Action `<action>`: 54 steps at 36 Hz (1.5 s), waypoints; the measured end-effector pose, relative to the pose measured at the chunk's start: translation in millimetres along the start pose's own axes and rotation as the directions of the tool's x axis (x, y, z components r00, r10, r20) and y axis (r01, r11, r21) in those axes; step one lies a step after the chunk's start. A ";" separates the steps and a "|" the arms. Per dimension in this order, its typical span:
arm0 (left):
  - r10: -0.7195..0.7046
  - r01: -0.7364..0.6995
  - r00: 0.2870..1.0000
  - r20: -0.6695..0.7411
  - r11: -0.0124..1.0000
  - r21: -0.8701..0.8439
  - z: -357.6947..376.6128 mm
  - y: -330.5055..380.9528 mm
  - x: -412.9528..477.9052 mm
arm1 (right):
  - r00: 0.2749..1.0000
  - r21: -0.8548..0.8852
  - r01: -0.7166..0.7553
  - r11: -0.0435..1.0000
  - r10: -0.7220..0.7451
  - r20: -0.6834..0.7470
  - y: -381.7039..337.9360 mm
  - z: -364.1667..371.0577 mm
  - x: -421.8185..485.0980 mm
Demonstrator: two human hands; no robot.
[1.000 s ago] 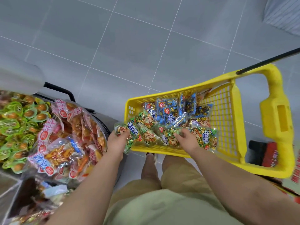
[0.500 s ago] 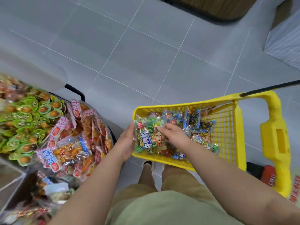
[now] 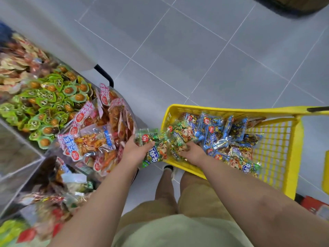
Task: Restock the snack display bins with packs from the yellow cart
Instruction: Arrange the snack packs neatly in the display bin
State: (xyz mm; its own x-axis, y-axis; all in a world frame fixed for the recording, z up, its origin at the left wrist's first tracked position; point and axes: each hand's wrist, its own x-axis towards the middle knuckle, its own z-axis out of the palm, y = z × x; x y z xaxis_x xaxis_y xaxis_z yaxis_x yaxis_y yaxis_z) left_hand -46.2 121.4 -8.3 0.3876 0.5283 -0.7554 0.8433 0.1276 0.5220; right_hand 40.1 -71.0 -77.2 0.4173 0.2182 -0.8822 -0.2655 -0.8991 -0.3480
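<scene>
— At the cart's near-left corner, what do the fingers have?

— I read the left hand [image 3: 137, 152] as gripping a bunch of green packs [image 3: 154, 154], thumb on top and fingers curled beneath. The bunch sticks out past the fingertips and reaches the corner of the yellow cart [image 3: 231, 110]. The hand itself hangs over the floor [image 3: 178, 59], between cart and display bins [image 3: 19, 154].

— And the other one?

— My right hand [image 3: 193, 154] is inside the cart at that same corner. Its fingers curl down onto more green packs and pinch them. The fingertips are buried in the wrappers.

— Give me counts.

— Two hands, one cart. In the left bunch I make out at least two packs, but the overlap stops an exact count. About six blue packs [image 3: 213, 132] lie heaped across the cart's middle. A few more green ones sit along its near side, right of my right wrist.

— And the bins?

— I tell four heaps apart:
 - red-and-white packs [image 3: 99, 132], just beside the left hand
 - brown-oval packs [image 3: 46, 104], beyond those
 - pale packs [image 3: 16, 63], farthest off and blurred
 - a mixed heap [image 3: 71, 180] below my left forearm, too blurred to count
</scene>
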 end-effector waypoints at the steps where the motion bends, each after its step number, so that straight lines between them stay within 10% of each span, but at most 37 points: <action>1: 0.000 0.000 1.000 0.003 1.000 -0.009 0.4 -1.5 -0.5 | 1.000 -0.007 0.002 1.000 -0.002 -0.001 0.8 3.4 0.8; 18: -0.045 0.029 0.999 -0.030 0.923 -0.383 -11.8 -22.4 -44.1 | 0.974 0.418 0.201 0.886 -0.134 -0.185 -2.3 -42.2 -63.3; 23: -0.141 0.048 0.980 -0.141 0.852 -0.521 -20.2 -48.1 -82.5 | 0.988 0.703 0.103 0.704 -0.153 0.008 -14.9 -48.7 -92.1; 31: -0.263 0.068 0.950 -0.167 0.698 -0.712 -46.4 -114.9 -142.9 | 0.929 0.710 -0.040 0.703 -0.235 0.286 -62.2 -2.5 -129.7; 35: -0.286 0.007 0.934 -0.213 0.613 -0.790 -69.8 -151.2 -160.9 | 0.804 0.749 -0.259 0.610 -0.293 0.517 -84.8 31.9 -151.9; 44: -0.334 -0.177 0.867 -0.370 0.487 -0.855 -145.1 -233.2 -202.9 | 0.540 0.541 -0.384 0.748 -0.293 0.789 -126.1 140.5 -202.0; 54: -0.283 -0.271 0.841 -0.461 0.516 -0.813 -280.5 -314.2 -241.3 | 0.705 0.730 -0.333 0.597 -0.357 0.613 -166.8 301.4 -258.0</action>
State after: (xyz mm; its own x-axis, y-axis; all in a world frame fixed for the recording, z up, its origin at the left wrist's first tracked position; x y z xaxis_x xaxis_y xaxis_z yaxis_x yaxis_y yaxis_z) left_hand -509.0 189.3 121.1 -0.0844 0.7949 -0.6008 0.0274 0.6046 0.7961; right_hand -285.3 137.0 112.9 -0.1444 0.7071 -0.6922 -0.9316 -0.3330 -0.1459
